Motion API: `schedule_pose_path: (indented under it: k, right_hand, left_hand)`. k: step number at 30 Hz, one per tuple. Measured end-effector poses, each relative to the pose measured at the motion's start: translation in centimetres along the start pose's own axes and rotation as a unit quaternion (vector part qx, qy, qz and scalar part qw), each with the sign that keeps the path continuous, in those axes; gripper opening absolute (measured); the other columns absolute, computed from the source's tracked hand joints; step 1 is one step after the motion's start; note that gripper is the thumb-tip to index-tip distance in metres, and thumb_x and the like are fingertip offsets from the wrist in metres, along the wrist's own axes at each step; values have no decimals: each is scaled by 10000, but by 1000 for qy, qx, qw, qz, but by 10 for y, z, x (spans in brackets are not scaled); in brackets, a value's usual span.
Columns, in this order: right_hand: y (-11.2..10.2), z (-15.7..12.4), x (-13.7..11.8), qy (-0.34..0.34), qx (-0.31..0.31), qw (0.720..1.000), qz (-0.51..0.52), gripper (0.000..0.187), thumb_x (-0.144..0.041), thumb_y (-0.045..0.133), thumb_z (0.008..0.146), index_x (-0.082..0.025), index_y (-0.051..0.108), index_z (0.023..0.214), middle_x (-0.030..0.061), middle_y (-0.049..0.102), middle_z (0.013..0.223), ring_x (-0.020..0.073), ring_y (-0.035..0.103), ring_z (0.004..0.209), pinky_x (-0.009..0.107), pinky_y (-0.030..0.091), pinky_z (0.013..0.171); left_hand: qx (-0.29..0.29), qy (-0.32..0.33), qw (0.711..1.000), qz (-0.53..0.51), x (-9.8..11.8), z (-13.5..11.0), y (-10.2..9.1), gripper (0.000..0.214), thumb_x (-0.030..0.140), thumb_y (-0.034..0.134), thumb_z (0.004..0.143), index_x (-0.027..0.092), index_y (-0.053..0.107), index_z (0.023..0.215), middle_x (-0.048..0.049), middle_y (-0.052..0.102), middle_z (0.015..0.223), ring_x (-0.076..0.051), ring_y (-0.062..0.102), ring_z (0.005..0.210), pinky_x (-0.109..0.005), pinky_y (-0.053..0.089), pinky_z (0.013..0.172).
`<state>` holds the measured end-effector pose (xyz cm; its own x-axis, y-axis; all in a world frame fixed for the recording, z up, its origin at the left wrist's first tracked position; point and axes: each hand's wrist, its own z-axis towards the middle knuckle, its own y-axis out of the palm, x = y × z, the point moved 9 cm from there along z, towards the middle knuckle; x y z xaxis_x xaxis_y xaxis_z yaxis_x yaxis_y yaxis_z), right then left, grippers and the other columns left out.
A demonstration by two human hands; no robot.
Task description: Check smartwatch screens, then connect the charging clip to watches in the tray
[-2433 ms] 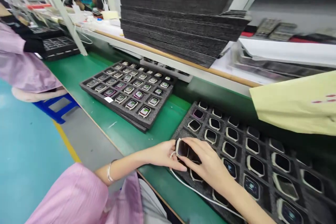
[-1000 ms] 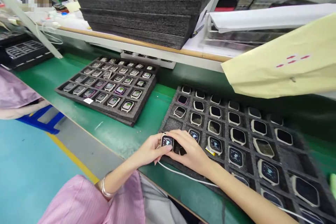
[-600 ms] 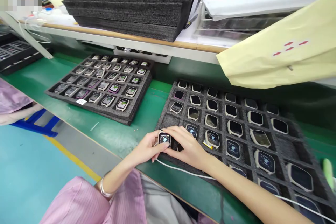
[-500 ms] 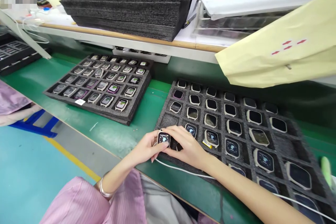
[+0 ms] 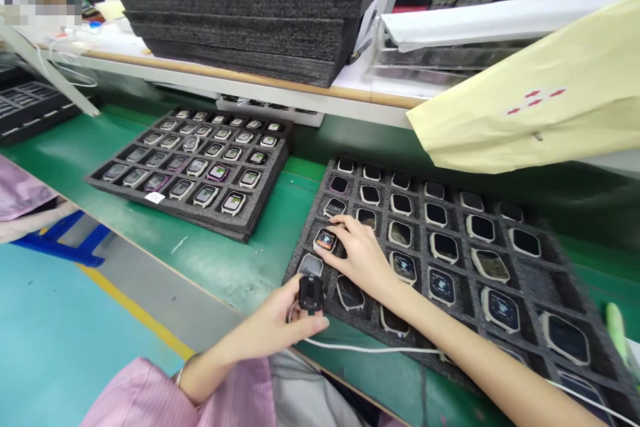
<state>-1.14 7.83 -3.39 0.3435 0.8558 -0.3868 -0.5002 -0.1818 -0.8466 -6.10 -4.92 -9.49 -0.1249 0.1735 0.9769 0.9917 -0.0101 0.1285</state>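
Observation:
My left hand (image 5: 285, 317) grips a small black device (image 5: 311, 292) with a dark rectangular recess; it looks like a watch charging cradle, and a white cable (image 5: 365, 348) runs from near it to the right. My right hand (image 5: 357, 250) pinches a smartwatch (image 5: 326, 239) with a lit screen, at a slot on the left side of the right foam tray (image 5: 377, 227). Just below it, another smartwatch (image 5: 311, 265) lies in its slot, partly behind the black device. My right forearm covers part of the tray, which holds several watches, some with lit faces.
A second foam tray of watches (image 5: 240, 221) with a white label (image 5: 155, 197) sits left on the green bench (image 5: 210, 267). Stacked black foam (image 5: 240, 47) stands on the shelf above. A yellow sheet (image 5: 500, 127) overhangs the right tray. A person's pink sleeve (image 5: 23, 190) shows far left.
My right hand has moved up and left, carrying the smartwatch away from my left hand to the tray slot. The black device in my left hand is now uncovered.

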Motion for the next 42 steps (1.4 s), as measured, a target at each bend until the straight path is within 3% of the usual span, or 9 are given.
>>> schedule_pose_path:
  k: [4,8,14,19,24,29,33,38,42]
  right_hand:
    - [-1,-6,-21,-18,-13,998,-62,266,-255,713,810,-132,608,1021,135,566,1137,314,530,1055,459,428,867]
    - [19,-16,-51,-32,-106,987,-117,181,-235,717,792,-110,636,894,145,589,1028,312,555,936,439,447,764]
    - [37,-16,-60,-13,-157,969,-188,254,-272,735,781,-76,633,907,173,552,1030,343,540,929,453,465,723]
    - [25,-8,-39,35,-145,989,-11,231,-247,748,743,-128,601,876,105,558,986,274,568,876,415,480,748]
    - [-8,-9,-30,60,-88,964,243,258,-266,726,761,-174,577,951,59,587,1004,214,584,881,349,482,801]
    - [-6,-33,-58,-1,-108,979,172,377,-156,759,734,-193,535,1035,51,616,1047,246,572,968,386,430,849]
    - [5,-41,-66,-47,-118,988,83,394,-200,766,761,-176,514,1062,79,632,1050,280,570,967,425,403,841]
    - [7,-38,-57,-47,-118,987,97,358,-209,766,770,-191,518,1028,62,636,1011,257,571,924,392,409,815]
    - [10,-42,-52,-61,-93,985,131,336,-291,756,789,-192,539,1026,61,644,974,244,585,887,378,428,791]
  left_hand:
    - [13,-10,1000,-19,-12,-10,1,266,270,628,845,174,522,1069,10,479,841,-88,406,682,-198,352,606]
    - [31,-4,997,-68,-17,-16,1,289,257,636,839,169,519,1088,24,453,809,-53,365,587,-174,317,518]
    - [20,-9,996,-91,-18,-22,0,364,293,638,843,155,496,1148,36,454,727,-34,370,501,-163,305,455]
    - [45,-9,994,-98,-13,-19,-8,381,381,646,825,145,498,1085,-30,566,869,-15,390,438,-167,329,406]
    - [9,-16,991,-129,-2,-10,-5,436,375,703,769,134,513,1079,-77,599,964,-18,434,423,-172,354,383]
    - [-18,-17,992,-124,-1,0,-2,446,355,745,728,122,521,1036,-1,577,713,-49,454,451,-168,388,420]
    - [26,-18,997,-72,-8,6,-3,379,416,653,802,126,504,996,64,486,510,-72,453,405,-161,374,390]
    - [62,-8,996,-58,-10,11,-3,334,428,641,808,138,502,896,73,475,474,-57,409,338,-144,324,328]
    - [57,-11,995,-85,-13,12,-2,374,445,660,791,118,533,922,10,574,636,-47,440,345,-150,311,309]
